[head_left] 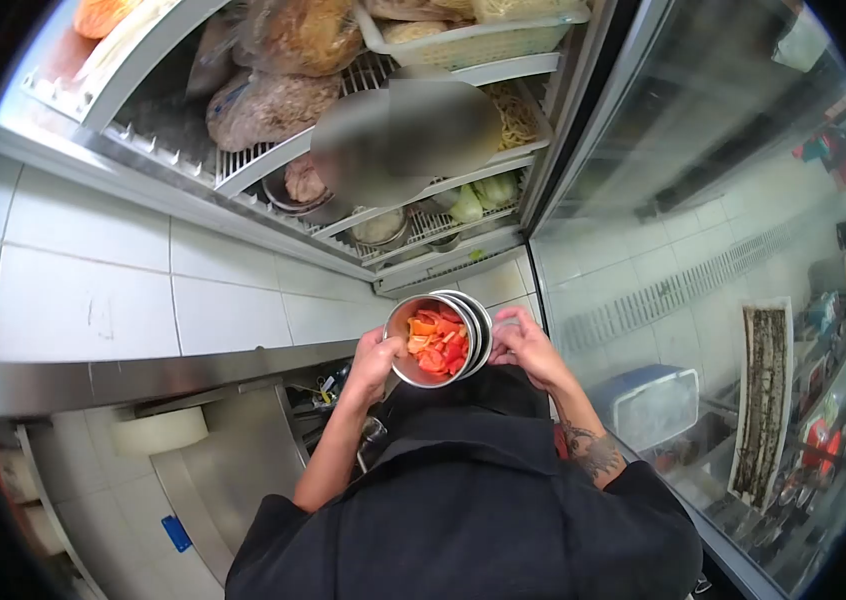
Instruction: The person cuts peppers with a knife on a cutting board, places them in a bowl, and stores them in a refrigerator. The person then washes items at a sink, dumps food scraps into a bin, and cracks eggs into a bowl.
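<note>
In the middle of the head view, a round steel bowl (pixel 398 325) is tilted toward me and holds chopped red and orange pieces (pixel 438 342) that look like tomato or pepper. More steel bowls (pixel 484 335) are nested behind it, their rims showing at the right. My left hand (pixel 373 362) grips the front bowl's left rim, with the thumb over the edge. On the other side, my right hand (pixel 525 345) has its fingers curled against the nested bowls; part of its grip is hidden behind them.
Ahead stands an open fridge with wire shelves (pixel 373 75). These carry bagged food (pixel 273 108), a white basket (pixel 483 48), a bowl of meat (pixel 303 185) and green vegetables (pixel 483 198). A glass door (pixel 623 260) runs along the right, a steel counter (pixel 143 378) along the left.
</note>
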